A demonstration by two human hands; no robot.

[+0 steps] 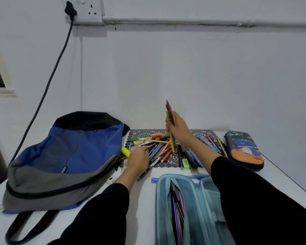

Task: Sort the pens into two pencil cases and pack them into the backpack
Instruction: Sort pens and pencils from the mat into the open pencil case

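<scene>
A heap of coloured pens and pencils point(159, 149) lies on a dark lace mat point(198, 132) at the back of the table. My right hand point(179, 129) is raised above the heap and holds a bunch of pencils point(170, 119) upright. My left hand point(138, 159) rests palm down on the heap's left edge, fingers on the pens. A light blue pencil case point(168, 209) lies open in front, with several pens inside. A dark blue cartoon pencil case point(244, 150) lies closed at the right. The blue and grey backpack point(64, 156) lies flat at the left.
The white table point(143, 200) stands against a pale wall. A black cable point(48, 82) runs from a wall socket point(83, 10) down behind the backpack. A blue pen point(175, 178) lies just beyond the open case. The table's right edge runs close past the cartoon case.
</scene>
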